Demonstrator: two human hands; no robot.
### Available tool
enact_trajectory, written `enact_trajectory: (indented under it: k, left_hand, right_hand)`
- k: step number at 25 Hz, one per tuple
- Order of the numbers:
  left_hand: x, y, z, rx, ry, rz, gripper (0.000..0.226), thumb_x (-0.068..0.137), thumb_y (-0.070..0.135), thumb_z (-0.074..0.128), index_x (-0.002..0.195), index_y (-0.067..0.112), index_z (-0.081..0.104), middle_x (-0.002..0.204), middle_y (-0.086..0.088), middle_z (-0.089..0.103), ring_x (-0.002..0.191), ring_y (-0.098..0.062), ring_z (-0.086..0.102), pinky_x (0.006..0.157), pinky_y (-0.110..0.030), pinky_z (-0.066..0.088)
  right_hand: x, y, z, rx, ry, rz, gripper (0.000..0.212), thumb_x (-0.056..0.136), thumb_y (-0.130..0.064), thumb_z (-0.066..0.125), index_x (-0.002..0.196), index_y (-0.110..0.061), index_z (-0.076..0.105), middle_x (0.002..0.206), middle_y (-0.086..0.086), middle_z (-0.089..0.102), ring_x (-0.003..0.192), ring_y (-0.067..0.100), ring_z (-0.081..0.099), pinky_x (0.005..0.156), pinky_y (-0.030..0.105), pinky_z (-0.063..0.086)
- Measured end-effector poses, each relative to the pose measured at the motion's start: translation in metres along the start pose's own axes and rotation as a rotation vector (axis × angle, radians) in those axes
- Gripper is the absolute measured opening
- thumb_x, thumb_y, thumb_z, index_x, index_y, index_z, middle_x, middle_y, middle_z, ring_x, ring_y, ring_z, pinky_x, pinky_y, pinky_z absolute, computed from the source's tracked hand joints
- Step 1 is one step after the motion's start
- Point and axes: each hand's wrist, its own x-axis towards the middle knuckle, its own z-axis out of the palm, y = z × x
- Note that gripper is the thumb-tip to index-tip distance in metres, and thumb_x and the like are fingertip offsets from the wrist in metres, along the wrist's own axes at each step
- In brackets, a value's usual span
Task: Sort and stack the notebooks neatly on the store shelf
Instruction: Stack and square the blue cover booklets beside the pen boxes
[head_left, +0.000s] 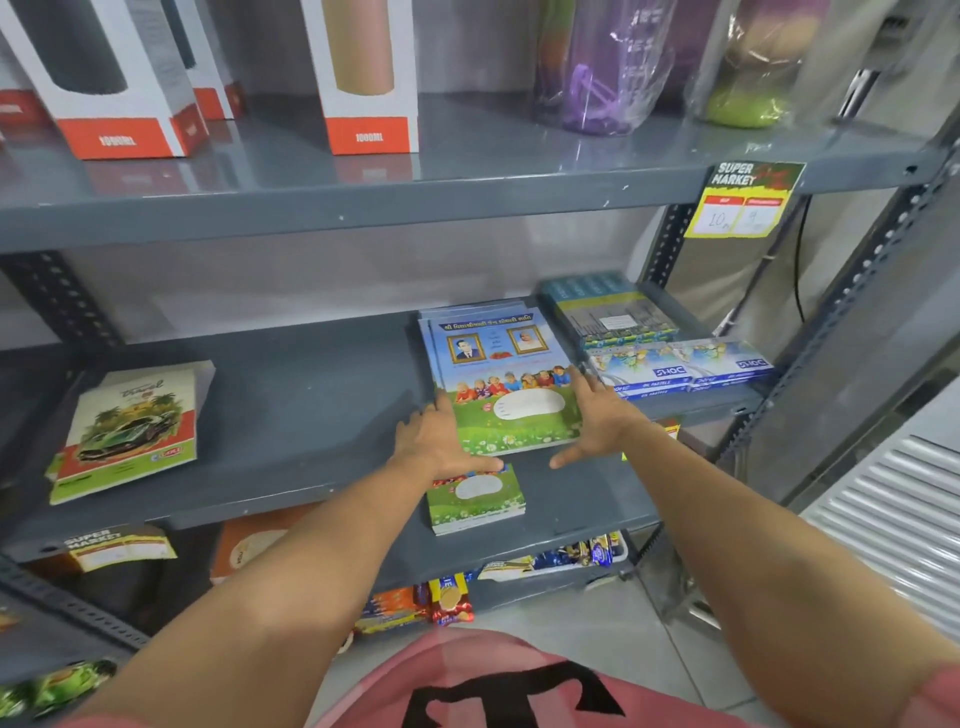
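Head view shows left hand and right hand, both open flat, bracketing the large notebook stack between them; press evenly inward to square edges, small notebooks below the left wrist.

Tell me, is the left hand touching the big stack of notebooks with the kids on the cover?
Touching. The head view shows the left hand pressed flat against the left edge of the big notebook stack, with no gap visible.
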Motion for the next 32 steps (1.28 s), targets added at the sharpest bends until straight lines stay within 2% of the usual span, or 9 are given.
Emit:
enact_trajectory:
  k: [2, 4, 10, 18, 22, 26, 30, 32]
  left_hand:
    - [0.005, 0.009, 0.007, 0.112, 0.017, -0.018, 0.147, 0.040, 0.079, 0.071, 0.151, 0.011, 0.003, 0.148, -0.015, 0.039, 0.134, -0.034, 0.042, 0.110, -0.049, 0.035]
    - [0.012, 0.015, 0.014, 0.108, 0.015, -0.063, 0.151, 0.040, 0.076, 0.075, 0.151, 0.010, -0.005, 0.150, -0.018, 0.034, 0.136, -0.035, 0.039, 0.112, -0.048, 0.033]
    - [0.025, 0.018, 0.016, -0.056, 0.014, -0.135, 0.152, 0.041, 0.062, 0.085, 0.151, 0.014, -0.010, 0.149, -0.014, 0.036, 0.133, -0.032, 0.043, 0.103, -0.043, 0.045]
    - [0.040, 0.020, 0.002, -0.003, 0.018, -0.163, 0.156, 0.040, 0.055, 0.089, 0.150, 0.013, -0.014, 0.146, -0.012, 0.041, 0.128, -0.031, 0.049, 0.095, -0.042, 0.050]
    - [0.045, 0.020, 0.002, -0.051, 0.027, -0.211, 0.154, 0.043, 0.048, 0.091, 0.150, 0.013, -0.014, 0.146, -0.014, 0.042, 0.129, -0.031, 0.049, 0.096, -0.040, 0.049]
    - [0.048, 0.021, 0.004, -0.034, 0.057, -0.228, 0.149, 0.042, 0.048, 0.091, 0.151, 0.010, -0.003, 0.135, -0.015, 0.052, 0.121, -0.032, 0.055, 0.090, -0.038, 0.053]
    - [0.047, 0.023, 0.004, 0.045, 0.113, -0.203, 0.133, 0.038, 0.053, 0.090, 0.143, 0.010, 0.021, 0.109, -0.009, 0.064, 0.099, -0.027, 0.065, 0.069, -0.034, 0.054]
    - [0.047, 0.018, 0.001, 0.007, 0.078, -0.177, 0.127, 0.036, 0.055, 0.089, 0.139, 0.014, 0.026, 0.108, -0.007, 0.062, 0.097, -0.026, 0.064, 0.070, -0.034, 0.055]
  right_hand:
    - [0.004, 0.004, 0.002, 0.040, 0.000, -0.020, 0.154, 0.044, -0.066, 0.084, 0.149, -0.018, -0.018, 0.161, 0.012, 0.001, 0.147, 0.033, 0.015, 0.114, 0.051, 0.030]
    - [0.010, 0.010, 0.007, 0.085, 0.015, -0.061, 0.152, 0.047, -0.062, 0.085, 0.149, -0.017, -0.018, 0.160, 0.014, 0.010, 0.144, 0.034, 0.024, 0.112, 0.049, 0.034]
    - [0.028, 0.017, 0.013, 0.231, 0.117, -0.155, 0.149, 0.045, -0.062, 0.085, 0.149, -0.024, -0.014, 0.153, 0.014, 0.032, 0.131, 0.034, 0.044, 0.100, 0.044, 0.044]
    - [0.045, 0.012, 0.006, 0.260, 0.149, -0.167, 0.149, 0.041, -0.062, 0.085, 0.147, -0.030, -0.015, 0.139, 0.012, 0.050, 0.122, 0.033, 0.053, 0.094, 0.044, 0.047]
    - [0.050, 0.011, 0.004, 0.320, 0.133, -0.141, 0.151, 0.043, -0.055, 0.089, 0.148, -0.027, -0.016, 0.140, 0.013, 0.047, 0.128, 0.035, 0.047, 0.100, 0.044, 0.043]
    - [0.055, 0.013, 0.004, 0.356, 0.119, -0.125, 0.149, 0.045, -0.048, 0.091, 0.149, -0.025, -0.012, 0.137, 0.015, 0.050, 0.125, 0.035, 0.049, 0.099, 0.041, 0.043]
    - [0.054, 0.013, 0.007, 0.382, 0.152, -0.107, 0.143, 0.046, -0.043, 0.092, 0.149, -0.030, -0.006, 0.131, 0.016, 0.053, 0.120, 0.035, 0.053, 0.098, 0.042, 0.045]
    - [0.054, 0.016, 0.008, 0.384, 0.167, -0.126, 0.140, 0.048, -0.043, 0.092, 0.149, -0.030, -0.003, 0.131, 0.015, 0.054, 0.120, 0.035, 0.053, 0.097, 0.042, 0.046]
